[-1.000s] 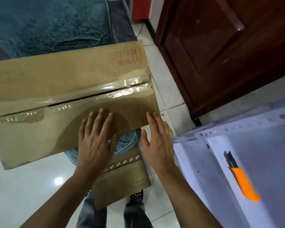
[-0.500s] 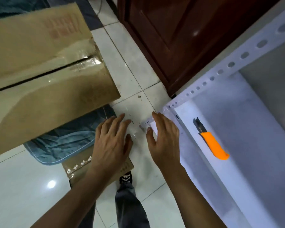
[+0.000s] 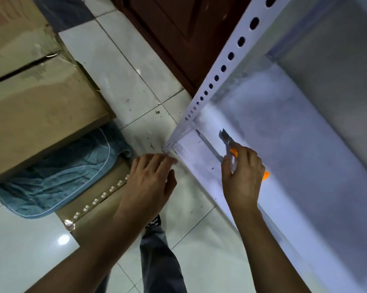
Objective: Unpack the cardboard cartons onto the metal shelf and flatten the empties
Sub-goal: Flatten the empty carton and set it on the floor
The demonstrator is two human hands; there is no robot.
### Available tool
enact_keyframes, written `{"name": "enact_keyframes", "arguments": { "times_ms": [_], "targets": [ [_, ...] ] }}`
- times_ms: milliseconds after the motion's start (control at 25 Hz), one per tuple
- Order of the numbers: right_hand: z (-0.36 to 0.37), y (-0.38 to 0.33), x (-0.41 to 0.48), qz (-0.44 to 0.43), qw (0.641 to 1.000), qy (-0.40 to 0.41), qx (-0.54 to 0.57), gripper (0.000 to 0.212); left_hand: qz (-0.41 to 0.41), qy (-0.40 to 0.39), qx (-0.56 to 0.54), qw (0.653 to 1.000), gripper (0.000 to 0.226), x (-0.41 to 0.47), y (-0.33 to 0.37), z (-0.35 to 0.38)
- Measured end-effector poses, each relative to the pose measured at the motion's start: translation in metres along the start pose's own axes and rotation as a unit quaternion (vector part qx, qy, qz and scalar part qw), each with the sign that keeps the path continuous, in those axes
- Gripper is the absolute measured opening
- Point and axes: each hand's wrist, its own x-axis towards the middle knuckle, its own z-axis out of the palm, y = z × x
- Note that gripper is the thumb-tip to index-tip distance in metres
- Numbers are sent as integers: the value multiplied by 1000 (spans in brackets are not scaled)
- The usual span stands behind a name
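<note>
A large taped cardboard carton (image 3: 36, 98) fills the upper left, its top seam slit along the tape. Under it lies a smaller stapled carton (image 3: 98, 199) on the floor. The white metal shelf (image 3: 294, 144) with a perforated upright post (image 3: 220, 70) stands at the right. On the shelf lies an orange utility knife (image 3: 229, 142) with its blade out. My right hand (image 3: 241, 174) curls round the knife's handle. My left hand (image 3: 148, 180) hovers over the floor beside the shelf corner, fingers relaxed, holding nothing.
A blue cloth (image 3: 57, 176) lies between the two cartons. A dark wooden door (image 3: 178, 34) stands behind the shelf post. White floor tiles (image 3: 123, 72) run between carton and shelf. My leg and shoe (image 3: 157, 240) are below.
Both hands left the large carton's top. The view swung right toward the shelf, and my right hand reached onto it and took hold of the orange knife.
</note>
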Motion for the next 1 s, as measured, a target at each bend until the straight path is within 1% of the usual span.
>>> {"name": "enact_keyframes", "arguments": {
  "times_ms": [80, 160, 240, 400, 520, 720, 880, 1000],
  "targets": [
    [-3, 12, 3, 22, 1000, 4, -15, 36, 11, -6, -3, 1000, 25, 3, 6, 3],
    [-3, 23, 4, 35, 999, -4, -29, 42, 19, -7, -6, 1000, 23, 5, 11, 6],
    [-2, 31, 5, 40, 998, -16, -43, 45, 22, 0, -23, 999, 21, 7, 14, 9],
    [3, 41, 3, 36, 996, -30, -78, 39, 24, -4, -31, 999, 19, 8, 15, 9],
    [3, 39, 4, 37, 996, -34, -79, 35, 18, -3, -38, 999, 18, 9, 14, 6],
    [-6, 12, -6, 31, 998, -55, -16, 33, 3, -4, -28, 1000, 17, 7, 4, -5],
    [-7, -25, -20, 23, 995, -91, 43, 40, -30, 9, -22, 999, 19, -1, -10, -16],
    [-4, -58, -29, 4, 991, -98, 88, 43, -53, 28, -2, 998, 24, -10, -24, -27]
  ]
}}
